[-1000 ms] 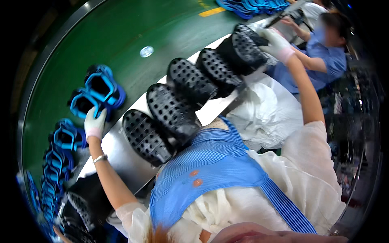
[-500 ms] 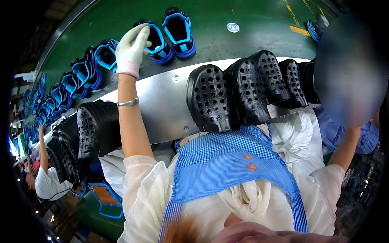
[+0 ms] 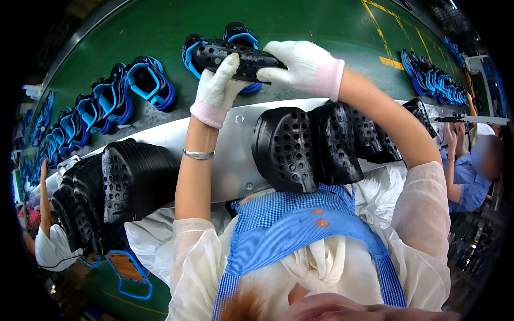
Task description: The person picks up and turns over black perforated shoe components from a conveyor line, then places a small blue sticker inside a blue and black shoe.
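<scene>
Both my white-gloved hands hold a black perforated shoe insert above the green surface. My left hand grips its left part from below, thumb on top. At its right end, my right hand is closed on it. Directly behind the insert stand two black-and-blue sneakers, partly hidden by it and by my hands. Nearer to me, stacks of similar black inserts rest at the metal ledge, right of my left forearm. Another black stack lies to the left of that forearm.
A row of black-and-blue sneakers runs along the green worktop to the left; another row is at the far right. A metal ledge borders my side. Co-workers sit at left and right.
My right hand has come from the far right, where it was hidden, to the middle with the insert. My left hand has moved right and now grips it too. The view has shifted slightly.
</scene>
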`<state>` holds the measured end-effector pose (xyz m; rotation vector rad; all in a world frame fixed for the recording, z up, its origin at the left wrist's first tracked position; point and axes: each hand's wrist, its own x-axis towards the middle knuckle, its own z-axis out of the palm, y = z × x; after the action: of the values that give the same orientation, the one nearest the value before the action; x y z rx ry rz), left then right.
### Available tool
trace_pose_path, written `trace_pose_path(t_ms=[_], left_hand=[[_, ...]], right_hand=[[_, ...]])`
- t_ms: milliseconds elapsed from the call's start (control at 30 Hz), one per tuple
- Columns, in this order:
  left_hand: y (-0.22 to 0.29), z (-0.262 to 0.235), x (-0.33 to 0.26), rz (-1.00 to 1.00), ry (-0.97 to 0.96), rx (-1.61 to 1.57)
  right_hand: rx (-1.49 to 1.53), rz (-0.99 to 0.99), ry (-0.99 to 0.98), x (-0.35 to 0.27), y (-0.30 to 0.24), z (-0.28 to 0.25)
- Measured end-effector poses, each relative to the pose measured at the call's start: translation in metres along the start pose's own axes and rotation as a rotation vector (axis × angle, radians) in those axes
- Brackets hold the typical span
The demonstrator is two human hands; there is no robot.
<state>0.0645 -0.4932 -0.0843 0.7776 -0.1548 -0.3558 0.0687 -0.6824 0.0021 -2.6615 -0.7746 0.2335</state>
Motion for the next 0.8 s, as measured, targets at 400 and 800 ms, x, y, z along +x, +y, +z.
trace_pose_path(t_ms=[400, 800], left_hand=[[-0.028, -0.021, -0.001, 0.114, 0.054, 1.326], [-0.076, -0.012, 0.041, 0.06, 0.055, 1.633]], right_hand=[[-0.041, 0.18, -0.172, 0.01, 0.023, -0.009], [-0.335, 0.306, -0.356, 0.09, 0.042, 0.018]])
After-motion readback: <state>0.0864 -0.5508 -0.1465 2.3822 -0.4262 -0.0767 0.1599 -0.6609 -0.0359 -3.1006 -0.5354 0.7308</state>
